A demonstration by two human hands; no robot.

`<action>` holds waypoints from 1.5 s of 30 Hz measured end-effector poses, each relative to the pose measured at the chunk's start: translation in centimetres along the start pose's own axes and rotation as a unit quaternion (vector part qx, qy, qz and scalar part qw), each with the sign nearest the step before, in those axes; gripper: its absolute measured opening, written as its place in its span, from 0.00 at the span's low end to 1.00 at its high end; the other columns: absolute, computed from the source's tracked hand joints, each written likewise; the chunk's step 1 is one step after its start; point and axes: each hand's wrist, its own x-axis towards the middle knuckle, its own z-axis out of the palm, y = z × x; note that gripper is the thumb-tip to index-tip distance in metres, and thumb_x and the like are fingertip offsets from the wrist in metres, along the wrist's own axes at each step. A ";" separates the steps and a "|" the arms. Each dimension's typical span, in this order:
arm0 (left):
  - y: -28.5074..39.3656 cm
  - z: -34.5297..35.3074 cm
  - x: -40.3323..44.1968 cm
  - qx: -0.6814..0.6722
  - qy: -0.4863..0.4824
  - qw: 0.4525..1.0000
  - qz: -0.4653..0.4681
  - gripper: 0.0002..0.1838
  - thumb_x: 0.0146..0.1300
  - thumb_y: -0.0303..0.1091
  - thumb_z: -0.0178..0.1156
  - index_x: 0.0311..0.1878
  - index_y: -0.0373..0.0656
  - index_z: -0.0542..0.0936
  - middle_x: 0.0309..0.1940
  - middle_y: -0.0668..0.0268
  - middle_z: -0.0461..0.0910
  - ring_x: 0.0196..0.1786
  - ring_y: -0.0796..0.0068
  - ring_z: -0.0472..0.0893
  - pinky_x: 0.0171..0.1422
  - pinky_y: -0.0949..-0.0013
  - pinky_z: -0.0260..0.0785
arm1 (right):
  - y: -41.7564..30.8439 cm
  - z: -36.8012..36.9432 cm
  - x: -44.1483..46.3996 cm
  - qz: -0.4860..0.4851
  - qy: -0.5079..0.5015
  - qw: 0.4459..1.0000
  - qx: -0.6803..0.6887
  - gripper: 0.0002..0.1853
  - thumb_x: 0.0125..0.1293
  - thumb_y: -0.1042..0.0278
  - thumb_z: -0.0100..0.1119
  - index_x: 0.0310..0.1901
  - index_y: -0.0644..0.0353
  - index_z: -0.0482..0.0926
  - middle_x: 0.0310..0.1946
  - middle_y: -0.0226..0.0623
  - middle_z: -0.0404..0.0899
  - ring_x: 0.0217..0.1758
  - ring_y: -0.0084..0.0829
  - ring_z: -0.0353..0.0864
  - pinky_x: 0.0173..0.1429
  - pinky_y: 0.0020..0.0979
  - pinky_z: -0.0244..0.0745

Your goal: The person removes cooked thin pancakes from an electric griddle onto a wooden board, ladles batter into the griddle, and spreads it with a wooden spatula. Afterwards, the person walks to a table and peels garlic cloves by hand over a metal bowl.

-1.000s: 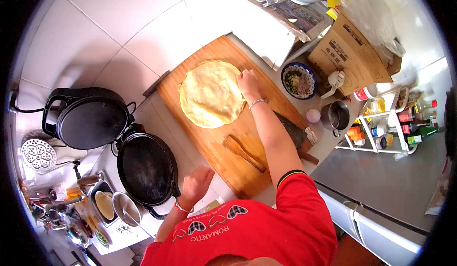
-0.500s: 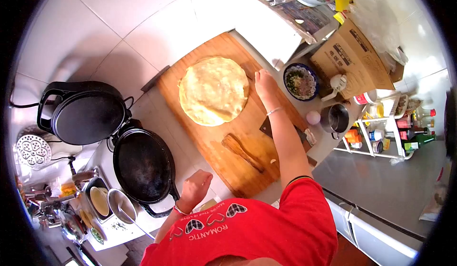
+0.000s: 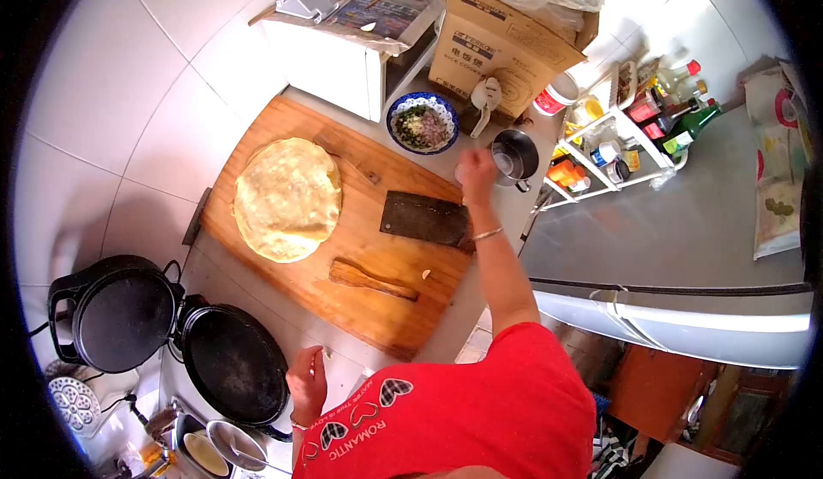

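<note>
A round, pale yellow flatbread [image 3: 287, 200] lies flat on the left part of the wooden board [image 3: 266, 127]. My right hand [image 3: 477, 174] is beyond the board's right edge, beside the small dark metal pot [image 3: 514, 155] and over a pale round object that it mostly covers; its fingers are blurred. Below it, a dark cleaver [image 3: 423, 217] rests on the board. A wooden rolling pin [image 3: 373, 279] lies nearer to me. My left hand [image 3: 307, 383] hangs between the board and the black pan, fingers loosely bent, thumb apart, holding nothing visible.
An opened black electric griddle [image 3: 234, 363] stands at the left. Behind the board are a blue-rimmed bowl [image 3: 423, 123] of chopped ingredients and a cardboard box [image 3: 501, 46]. A white rack [image 3: 621, 140] holds bottles and jars at the right. Bowls sit at the lower left.
The view has swung right. My right hand has left the board beside the flatbread and moved toward the small pot. The cleaver now shows fully; my left hand has loosened.
</note>
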 end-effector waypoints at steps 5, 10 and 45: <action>-1.1 -0.1 -2.5 0.010 0.007 1.000 -0.018 0.03 0.58 0.21 0.57 0.35 0.36 0.77 0.26 0.55 0.76 0.27 0.58 0.77 0.29 0.64 0.68 | 1.6 0.7 7.1 -0.071 0.173 0.982 0.041 0.11 0.54 0.68 0.60 0.32 0.69 0.76 0.22 0.45 0.73 0.33 0.47 0.75 0.42 0.42 0.71; -1.1 -0.3 -4.6 0.025 0.010 0.999 -0.035 0.02 0.59 0.22 0.57 0.34 0.36 0.77 0.27 0.55 0.76 0.27 0.57 0.77 0.30 0.63 0.68 | 1.9 2.0 11.5 0.133 -0.110 0.971 -0.164 0.10 0.53 0.65 0.60 0.33 0.63 0.79 0.30 0.48 0.79 0.36 0.46 0.79 0.46 0.39 0.72; -8.9 -3.3 -25.8 -0.056 0.202 0.963 -0.172 0.04 0.59 0.29 0.57 0.34 0.39 0.77 0.29 0.59 0.77 0.31 0.55 0.78 0.35 0.60 0.72 | -30.1 -4.0 -29.3 0.135 -0.679 0.648 0.317 0.27 0.71 0.43 0.34 0.19 0.53 0.61 0.13 0.25 0.58 0.18 0.22 0.56 0.25 0.27 0.53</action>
